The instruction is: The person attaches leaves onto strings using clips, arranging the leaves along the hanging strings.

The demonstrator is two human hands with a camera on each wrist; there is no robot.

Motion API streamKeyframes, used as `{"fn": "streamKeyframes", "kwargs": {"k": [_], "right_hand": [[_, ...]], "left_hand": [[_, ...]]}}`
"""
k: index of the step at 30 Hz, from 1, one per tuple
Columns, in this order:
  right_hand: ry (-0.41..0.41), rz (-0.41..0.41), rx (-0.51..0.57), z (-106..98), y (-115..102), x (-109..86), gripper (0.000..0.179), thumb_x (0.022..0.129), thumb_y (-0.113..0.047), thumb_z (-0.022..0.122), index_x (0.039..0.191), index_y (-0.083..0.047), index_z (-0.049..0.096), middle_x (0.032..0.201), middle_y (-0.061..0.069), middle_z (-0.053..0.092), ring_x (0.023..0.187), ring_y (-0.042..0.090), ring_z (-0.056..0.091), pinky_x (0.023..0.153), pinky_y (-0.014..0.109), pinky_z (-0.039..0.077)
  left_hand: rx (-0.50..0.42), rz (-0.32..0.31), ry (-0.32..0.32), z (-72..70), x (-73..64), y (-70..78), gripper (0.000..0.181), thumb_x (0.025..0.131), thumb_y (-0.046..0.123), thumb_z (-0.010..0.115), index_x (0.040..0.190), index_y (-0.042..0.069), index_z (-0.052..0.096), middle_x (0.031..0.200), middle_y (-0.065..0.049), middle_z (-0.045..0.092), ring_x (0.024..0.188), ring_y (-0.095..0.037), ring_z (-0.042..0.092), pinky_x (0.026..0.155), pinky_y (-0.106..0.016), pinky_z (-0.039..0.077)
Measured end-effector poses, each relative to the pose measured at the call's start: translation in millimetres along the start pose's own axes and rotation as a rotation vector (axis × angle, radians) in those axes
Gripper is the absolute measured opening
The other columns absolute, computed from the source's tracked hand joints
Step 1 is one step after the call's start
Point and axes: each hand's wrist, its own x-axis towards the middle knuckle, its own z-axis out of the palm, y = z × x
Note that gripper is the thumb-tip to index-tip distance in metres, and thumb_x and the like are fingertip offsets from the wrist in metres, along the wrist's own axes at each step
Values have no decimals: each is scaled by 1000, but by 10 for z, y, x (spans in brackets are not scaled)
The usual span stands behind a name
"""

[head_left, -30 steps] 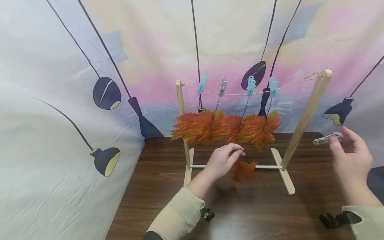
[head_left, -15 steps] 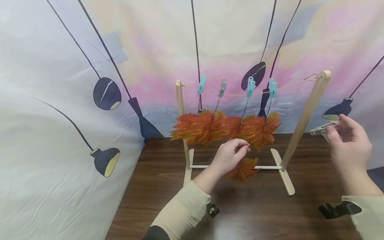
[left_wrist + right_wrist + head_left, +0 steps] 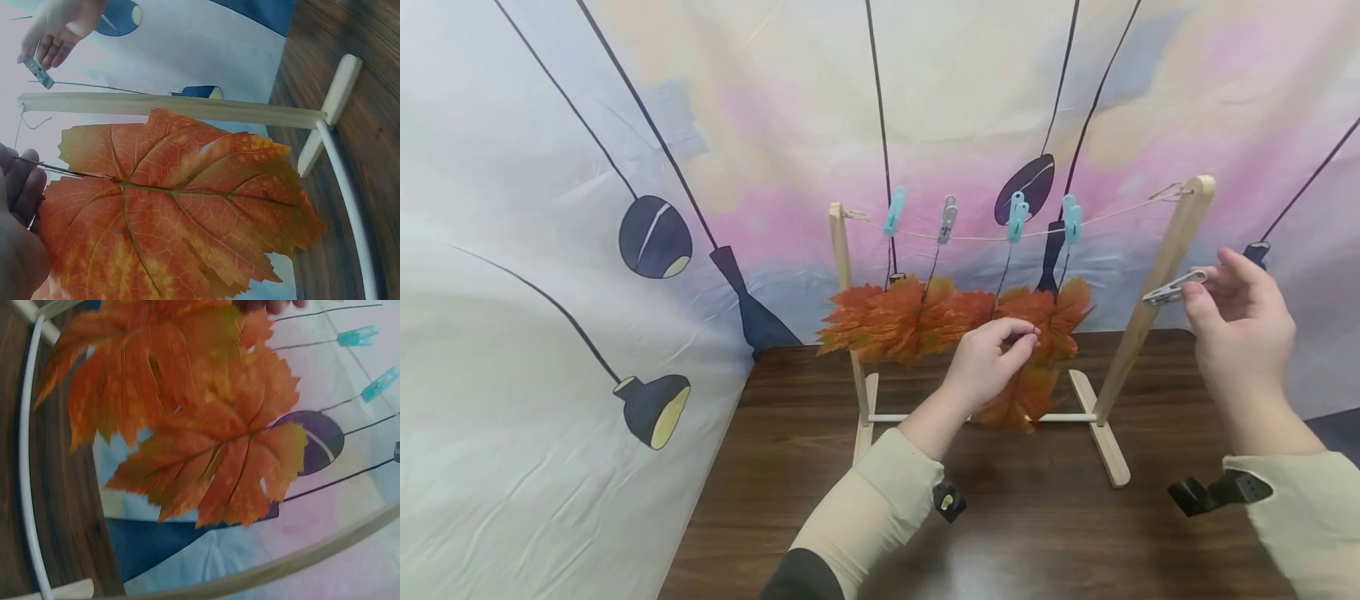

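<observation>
My left hand (image 3: 985,362) pinches the thin stem of an orange artificial maple leaf (image 3: 1018,404); the leaf hangs below the fingers, in front of the hung row. The left wrist view shows this leaf (image 3: 169,194) broadly, its dark stem running to the fingertips. To the right, my right hand (image 3: 1247,333) pinches a pale grey clothespin (image 3: 1172,289) between thumb and fingers, overlapping the right post in the head view. Several leaves (image 3: 895,321) hang by their stems from a string (image 3: 977,238), held by blue clothespins (image 3: 1018,218) and a grey clothespin (image 3: 947,221).
The string spans two wooden posts, the right post (image 3: 1131,358) and the left post (image 3: 841,250). A white rod (image 3: 1075,418) joins their feet on the brown wooden table (image 3: 1000,533). A painted cloth (image 3: 760,125) hangs behind. Black camera mounts sit at both wrists.
My left hand has risen and moved right with its leaf, toward the hung row. My right hand has moved up and left with the clothespin, to the right post. The camera view shifted slightly.
</observation>
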Motion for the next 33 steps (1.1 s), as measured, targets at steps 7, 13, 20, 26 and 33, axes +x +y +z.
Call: {"fn": "streamKeyframes", "kwargs": {"k": [7,13,20,26,33], "right_hand": [[14,-35,44,113,-155,80,44,86,-9,62,128,-13,55,101,-12,60,95,5,56,86,17,43],[31,-72,127,162,-253,184,43,83,-5,61,126,-9,56,99,-8,62,94,7,57,82,16,43],[49,-121,310,199,-324,264,41,78,0,63,119,-5,61,94,-2,64,89,11,60,79,16,45],[35,-127,336,197,-397,321,41,78,1,64,119,-5,60,97,0,63,92,12,59,82,16,44],[47,-166,258,182,-472,394,42,78,-4,64,119,-7,60,96,-4,63,92,10,59,81,16,44]], "left_hand": [[-82,-31,23,43,164,55,17,94,19,57,106,11,66,100,4,67,84,4,57,75,-9,45],[-103,-32,36,80,268,121,17,94,18,58,106,10,66,102,2,67,86,3,58,77,-9,44],[-159,-34,42,126,356,233,16,94,17,57,105,9,66,101,1,68,84,4,57,76,-9,44],[-185,-17,35,182,423,361,16,94,16,57,105,9,65,99,1,68,82,7,55,75,-8,43],[-98,12,70,213,523,454,15,93,19,60,104,11,67,90,6,68,77,8,53,72,-6,41]]}}
